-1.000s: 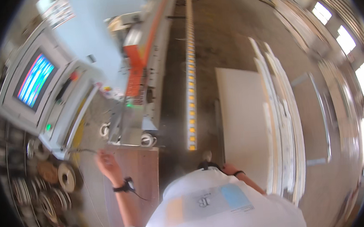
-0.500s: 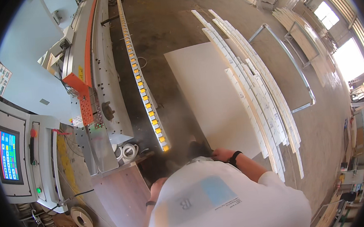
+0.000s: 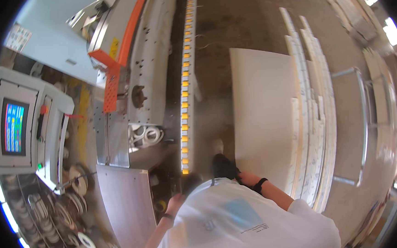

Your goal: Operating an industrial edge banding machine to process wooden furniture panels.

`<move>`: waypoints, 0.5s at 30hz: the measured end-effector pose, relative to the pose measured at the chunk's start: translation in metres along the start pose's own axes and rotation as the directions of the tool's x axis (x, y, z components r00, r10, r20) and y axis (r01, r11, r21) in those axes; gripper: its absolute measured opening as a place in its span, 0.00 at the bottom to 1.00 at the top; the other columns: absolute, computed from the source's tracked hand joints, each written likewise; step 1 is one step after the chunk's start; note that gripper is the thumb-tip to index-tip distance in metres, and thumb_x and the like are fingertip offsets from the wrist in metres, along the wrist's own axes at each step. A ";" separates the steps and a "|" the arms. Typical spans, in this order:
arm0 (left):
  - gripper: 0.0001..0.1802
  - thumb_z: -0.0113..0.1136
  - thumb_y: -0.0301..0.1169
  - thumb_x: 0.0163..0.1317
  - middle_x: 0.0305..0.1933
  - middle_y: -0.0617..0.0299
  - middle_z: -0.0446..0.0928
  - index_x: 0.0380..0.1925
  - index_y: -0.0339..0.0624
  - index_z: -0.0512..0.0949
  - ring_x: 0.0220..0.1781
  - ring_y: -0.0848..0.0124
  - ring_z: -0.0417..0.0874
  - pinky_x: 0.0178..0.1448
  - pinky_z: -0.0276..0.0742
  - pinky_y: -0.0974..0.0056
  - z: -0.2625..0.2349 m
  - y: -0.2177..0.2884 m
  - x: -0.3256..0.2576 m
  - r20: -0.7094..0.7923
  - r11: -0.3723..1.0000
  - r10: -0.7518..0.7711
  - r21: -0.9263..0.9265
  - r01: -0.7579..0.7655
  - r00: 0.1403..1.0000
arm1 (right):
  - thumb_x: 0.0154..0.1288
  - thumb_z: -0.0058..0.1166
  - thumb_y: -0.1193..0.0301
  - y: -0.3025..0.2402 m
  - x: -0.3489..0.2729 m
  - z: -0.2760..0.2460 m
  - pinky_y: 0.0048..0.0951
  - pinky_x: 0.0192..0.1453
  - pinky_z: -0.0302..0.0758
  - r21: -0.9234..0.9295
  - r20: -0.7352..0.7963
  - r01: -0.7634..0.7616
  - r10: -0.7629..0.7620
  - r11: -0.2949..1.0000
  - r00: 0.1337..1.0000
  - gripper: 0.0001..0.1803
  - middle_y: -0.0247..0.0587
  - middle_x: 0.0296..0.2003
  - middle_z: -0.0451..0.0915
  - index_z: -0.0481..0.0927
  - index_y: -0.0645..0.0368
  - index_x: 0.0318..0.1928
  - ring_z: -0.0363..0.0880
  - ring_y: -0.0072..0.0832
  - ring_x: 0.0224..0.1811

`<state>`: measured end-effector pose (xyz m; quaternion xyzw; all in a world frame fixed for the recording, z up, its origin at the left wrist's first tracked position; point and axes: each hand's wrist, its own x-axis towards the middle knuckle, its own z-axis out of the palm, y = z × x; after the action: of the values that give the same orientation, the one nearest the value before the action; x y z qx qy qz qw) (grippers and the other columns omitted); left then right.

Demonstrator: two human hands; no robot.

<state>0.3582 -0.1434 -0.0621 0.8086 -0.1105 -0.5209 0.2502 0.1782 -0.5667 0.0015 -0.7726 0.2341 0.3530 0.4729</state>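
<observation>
My left hand hangs low by my left side, near the small table with a wood-grain top. Motion blurs its fingers, and nothing held shows in it. Close against my dark-trousered leg is my right hand, a black band on its wrist; its fingers are too unclear to read. Ahead, between the hands, runs a long rail of yellow rollers. To its left stands a long grey machine with an orange edge.
White strip rolls sit behind the table. At left is a control cabinet with a lit screen, above racked coils. On the right lie a large pale board, long white-edged strips and a metal frame.
My view has swung left, so the rail, machine and board sit further right and more upright. More of my leg and a foot shows. My left hand stands further out from my shirt.
</observation>
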 end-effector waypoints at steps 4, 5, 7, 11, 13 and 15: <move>0.20 0.55 0.36 0.81 0.60 0.62 0.81 0.62 0.33 0.80 0.61 0.71 0.78 0.70 0.73 0.63 0.003 0.012 -0.097 0.147 0.851 0.022 -0.521 0.059 0.989 | 0.75 0.61 0.53 -0.006 0.021 -0.028 0.43 0.56 0.80 0.062 0.150 -0.035 0.026 0.997 0.988 0.22 0.53 0.42 0.90 0.89 0.62 0.47 0.88 0.45 0.47; 0.20 0.55 0.36 0.81 0.60 0.62 0.81 0.62 0.33 0.80 0.61 0.71 0.78 0.70 0.73 0.63 0.001 0.029 -0.113 0.134 0.841 0.006 -0.537 0.068 0.991 | 0.75 0.62 0.52 -0.010 0.022 -0.038 0.42 0.54 0.80 0.125 0.154 -0.079 0.059 0.989 0.986 0.23 0.51 0.40 0.89 0.89 0.62 0.46 0.87 0.42 0.45; 0.21 0.62 0.30 0.76 0.59 0.60 0.86 0.66 0.36 0.80 0.59 0.69 0.85 0.68 0.79 0.62 0.004 0.049 -0.128 0.189 0.424 -0.001 -0.889 0.171 0.982 | 0.75 0.61 0.47 0.011 0.026 -0.037 0.40 0.51 0.79 0.260 0.132 -0.090 0.057 0.961 0.990 0.27 0.48 0.36 0.87 0.89 0.62 0.45 0.84 0.37 0.40; 0.23 0.66 0.30 0.75 0.63 0.61 0.84 0.67 0.36 0.79 0.62 0.70 0.83 0.69 0.78 0.60 0.010 0.050 -0.121 0.165 0.791 0.020 -0.606 0.086 0.986 | 0.76 0.57 0.42 0.022 0.023 -0.040 0.40 0.48 0.77 0.227 0.009 -0.146 0.147 0.963 0.989 0.31 0.47 0.32 0.85 0.88 0.62 0.42 0.82 0.37 0.37; 0.27 0.52 0.42 0.83 0.75 0.53 0.75 0.70 0.34 0.76 0.77 0.60 0.73 0.81 0.66 0.56 0.099 -0.074 -0.090 0.149 0.704 0.044 -0.706 0.075 0.988 | 0.76 0.57 0.41 0.013 0.031 -0.043 0.41 0.47 0.77 0.201 -0.002 -0.224 0.229 0.954 0.974 0.32 0.47 0.32 0.84 0.87 0.62 0.40 0.81 0.38 0.36; 0.25 0.70 0.30 0.73 0.62 0.61 0.85 0.67 0.34 0.79 0.60 0.71 0.85 0.66 0.81 0.62 0.131 -0.073 -0.068 0.018 0.309 0.261 -0.949 -0.066 0.965 | 0.76 0.56 0.42 0.044 0.031 -0.032 0.41 0.44 0.77 -0.121 -0.063 -0.099 0.092 0.988 0.994 0.32 0.47 0.29 0.82 0.86 0.62 0.36 0.81 0.37 0.34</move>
<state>0.2049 -0.0895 -0.0907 0.4508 0.1095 -0.5257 0.7131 0.1782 -0.6161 -0.0377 -0.7981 0.2618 0.3670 0.3997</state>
